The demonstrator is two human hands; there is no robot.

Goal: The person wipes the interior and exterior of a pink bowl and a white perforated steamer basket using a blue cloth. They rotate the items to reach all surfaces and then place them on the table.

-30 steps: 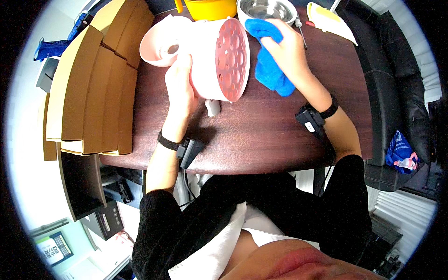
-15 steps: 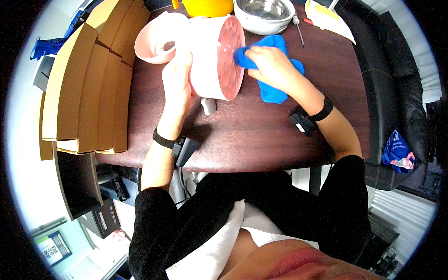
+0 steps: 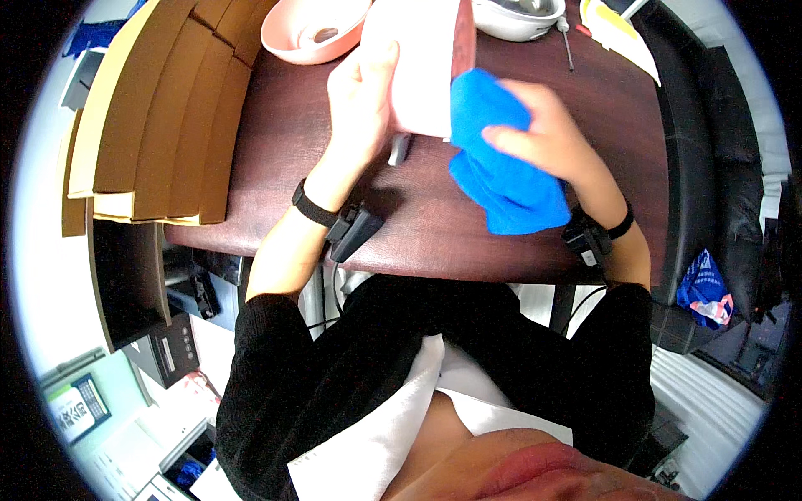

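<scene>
My left hand (image 3: 361, 104) is closed on the side of a pale pink drum-shaped body (image 3: 422, 71), which lies on its side above the table. Its end face turns right and shows only as a narrow pink strip. A small whitish piece (image 3: 399, 150) sticks out below it. With fingers bent, my right hand (image 3: 547, 134) grips a blue cloth (image 3: 514, 192) and holds it against the lower part of that end face. Most of the cloth hangs down toward the table's near side. Beyond my left hand stands a pink bowl (image 3: 288, 37) with a round opening in it.
Brown cardboard boxes (image 3: 150, 108) line the left of the dark wooden table (image 3: 292, 184). A white bowl (image 3: 522, 25) with a metal inside, a screwdriver (image 3: 570, 54) and a yellow-and-white sheet (image 3: 622, 42) lie at the far right. A black sofa (image 3: 718, 142) stands to the right.
My right hand has come down and right, with more of the cloth lifted off the table. The drum has turned, so its dimpled face shows less. The whole view has shifted.
</scene>
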